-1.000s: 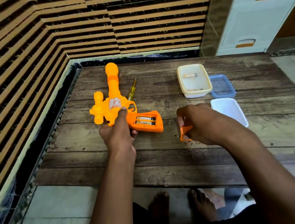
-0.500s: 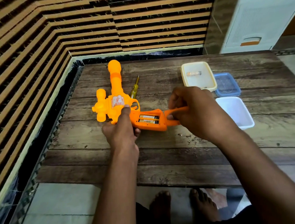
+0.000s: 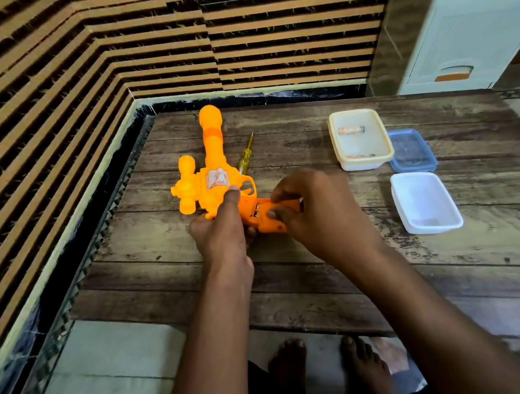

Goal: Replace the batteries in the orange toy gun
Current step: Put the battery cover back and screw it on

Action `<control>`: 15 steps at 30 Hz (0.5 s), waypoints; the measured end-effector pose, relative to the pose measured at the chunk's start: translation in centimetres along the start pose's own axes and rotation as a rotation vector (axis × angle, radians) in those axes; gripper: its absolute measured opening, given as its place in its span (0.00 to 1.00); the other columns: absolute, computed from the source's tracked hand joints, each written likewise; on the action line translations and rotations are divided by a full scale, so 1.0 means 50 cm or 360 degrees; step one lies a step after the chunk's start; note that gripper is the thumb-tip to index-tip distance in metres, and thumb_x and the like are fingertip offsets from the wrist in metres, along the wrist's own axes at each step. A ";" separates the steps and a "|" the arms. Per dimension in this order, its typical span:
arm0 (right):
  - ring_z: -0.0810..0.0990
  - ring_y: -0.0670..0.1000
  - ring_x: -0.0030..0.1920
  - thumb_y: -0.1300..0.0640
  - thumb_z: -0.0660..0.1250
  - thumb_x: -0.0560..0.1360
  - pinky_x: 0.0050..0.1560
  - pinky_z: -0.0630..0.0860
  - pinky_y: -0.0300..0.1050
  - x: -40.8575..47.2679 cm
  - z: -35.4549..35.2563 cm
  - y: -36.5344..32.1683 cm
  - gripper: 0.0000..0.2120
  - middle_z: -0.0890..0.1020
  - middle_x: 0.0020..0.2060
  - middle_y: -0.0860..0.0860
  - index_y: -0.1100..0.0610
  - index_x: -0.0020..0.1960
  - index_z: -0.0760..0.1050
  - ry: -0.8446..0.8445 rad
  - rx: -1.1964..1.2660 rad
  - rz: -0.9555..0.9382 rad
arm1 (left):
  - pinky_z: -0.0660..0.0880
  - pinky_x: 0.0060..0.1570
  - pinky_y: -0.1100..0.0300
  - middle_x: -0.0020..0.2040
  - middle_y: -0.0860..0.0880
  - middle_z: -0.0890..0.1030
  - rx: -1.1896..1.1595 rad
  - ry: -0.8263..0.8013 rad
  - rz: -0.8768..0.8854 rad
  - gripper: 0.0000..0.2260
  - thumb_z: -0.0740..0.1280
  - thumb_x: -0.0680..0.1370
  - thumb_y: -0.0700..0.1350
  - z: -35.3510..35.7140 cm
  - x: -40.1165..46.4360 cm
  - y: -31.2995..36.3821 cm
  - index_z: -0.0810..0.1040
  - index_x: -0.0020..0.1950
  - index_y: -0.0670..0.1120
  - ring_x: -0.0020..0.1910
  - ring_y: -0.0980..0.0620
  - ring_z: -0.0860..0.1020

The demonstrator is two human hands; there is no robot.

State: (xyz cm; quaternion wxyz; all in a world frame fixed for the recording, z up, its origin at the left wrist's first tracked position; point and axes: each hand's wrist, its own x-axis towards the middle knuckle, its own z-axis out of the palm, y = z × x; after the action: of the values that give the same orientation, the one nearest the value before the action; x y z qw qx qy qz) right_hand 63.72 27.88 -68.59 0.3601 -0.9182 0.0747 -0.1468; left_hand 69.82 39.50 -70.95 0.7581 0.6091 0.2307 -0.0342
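Note:
The orange toy gun lies flat on the wooden table, barrel pointing away from me. My left hand presses down on its body by the trigger guard. My right hand holds the orange battery cover against the grip, over the battery compartment. A narrow strip of the batteries still shows at the cover's left edge; the rest is hidden under the cover and my fingers.
A yellow-handled screwdriver lies right of the gun barrel. At the right stand a cream tub with a battery inside, a blue lid and a white tub. A striped wall runs along the left and far sides.
My right hand carried the orange cover from the table at the right over to the gun's grip and now holds it over the batteries. My left hand stayed on the gun.

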 end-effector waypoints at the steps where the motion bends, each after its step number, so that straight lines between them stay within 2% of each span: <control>1: 0.82 0.54 0.45 0.59 0.80 0.71 0.47 0.77 0.47 0.002 0.002 0.003 0.08 0.86 0.47 0.55 0.56 0.50 0.87 0.0005 -0.0014 -0.0081 | 0.73 0.29 0.61 0.40 0.50 0.83 -0.0014 0.0001 0.0007 0.07 0.75 0.77 0.45 0.000 0.001 0.000 0.78 0.44 0.51 0.36 0.48 0.80; 3: 0.79 0.49 0.41 0.61 0.81 0.69 0.42 0.72 0.37 0.003 0.008 0.013 0.10 0.85 0.49 0.54 0.56 0.50 0.88 0.0024 -0.0034 -0.0214 | 0.73 0.30 0.60 0.40 0.49 0.83 -0.0027 0.0002 0.0008 0.06 0.75 0.76 0.45 0.000 0.002 -0.001 0.78 0.44 0.51 0.37 0.47 0.79; 5: 0.78 0.47 0.42 0.63 0.81 0.68 0.42 0.67 0.29 0.001 0.014 0.022 0.10 0.84 0.48 0.54 0.57 0.49 0.88 0.0080 0.0006 -0.0262 | 0.73 0.31 0.60 0.40 0.50 0.82 -0.0021 0.0000 -0.0009 0.07 0.75 0.76 0.46 0.000 0.002 0.000 0.78 0.44 0.51 0.37 0.48 0.80; 7: 0.81 0.48 0.45 0.65 0.81 0.68 0.42 0.72 0.31 0.000 0.017 0.025 0.09 0.84 0.48 0.53 0.57 0.48 0.88 0.0160 0.0131 -0.0218 | 0.74 0.30 0.60 0.41 0.50 0.82 -0.0017 -0.0003 -0.0025 0.07 0.75 0.76 0.47 0.000 0.003 0.001 0.78 0.44 0.52 0.36 0.49 0.80; 9: 0.82 0.48 0.47 0.65 0.80 0.69 0.46 0.77 0.38 0.003 0.019 0.029 0.07 0.84 0.49 0.52 0.57 0.46 0.88 0.0253 0.0233 -0.0153 | 0.73 0.28 0.61 0.43 0.49 0.83 -0.0021 -0.0007 -0.0037 0.06 0.75 0.76 0.47 -0.002 0.006 0.002 0.78 0.45 0.52 0.37 0.49 0.81; 12: 0.82 0.50 0.47 0.62 0.79 0.71 0.49 0.78 0.45 0.013 0.020 0.035 0.04 0.85 0.47 0.52 0.58 0.46 0.88 0.0272 0.0197 -0.0115 | 0.74 0.27 0.61 0.46 0.47 0.85 -0.0005 -0.0017 -0.0039 0.06 0.75 0.76 0.47 -0.003 0.008 -0.001 0.79 0.48 0.52 0.39 0.48 0.82; 15: 0.83 0.51 0.45 0.61 0.79 0.71 0.48 0.77 0.42 0.012 0.020 0.032 0.06 0.85 0.47 0.53 0.58 0.48 0.89 0.0240 0.0097 -0.0168 | 0.74 0.28 0.60 0.44 0.48 0.85 0.0016 -0.0018 -0.0014 0.06 0.76 0.76 0.48 -0.001 0.010 -0.005 0.79 0.47 0.52 0.39 0.48 0.83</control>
State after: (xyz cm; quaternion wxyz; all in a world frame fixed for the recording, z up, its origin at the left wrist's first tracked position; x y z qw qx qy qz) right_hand 64.56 27.22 -70.26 0.3729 -0.8959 0.0488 -0.2366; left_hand 70.17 39.61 -71.39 0.7560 0.6117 0.2291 -0.0422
